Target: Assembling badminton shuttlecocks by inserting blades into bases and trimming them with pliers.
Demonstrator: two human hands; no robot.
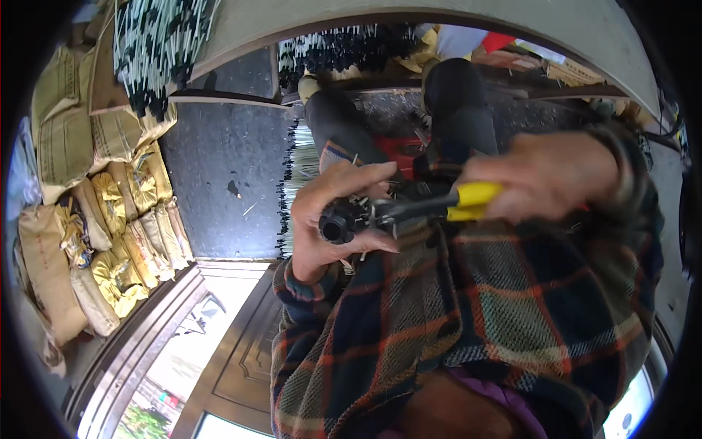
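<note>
Left hand (pixel 333 219) is curled shut around a short black tube (pixel 338 225), thumb over the top, fingers under, the round open end facing out toward us. Right hand (pixel 545 179) is clamped on the yellow-handled pliers (pixel 439 206), and the metal nose of that tool sits right at the tube, touching it or a hair off; I can't tell which, there's blur on that hand. Small pale bits stick out around the tube near the fingers.

Both hands are held up in the air, close together, above the plaid sleeves (pixel 468 307) that fill the lower middle. Nothing carries the tube but the hand itself.

Beyond the hands, the person's dark trouser legs (pixel 453 110) run toward the top, with something red (pixel 398 150) between them. Left of the legs lies a row of thin black-tipped rods (pixel 292 190) along the edge of a dark mat (pixel 219 175), and that mat is mostly bare toward its left side, with only small scraps on it. More rods are bundled at the top left corner (pixel 157 44) and top centre (pixel 344 47). Along the mat's left edge, tan and yellow sacks (pixel 110 227) are stacked tight, hemming that side in.
</note>
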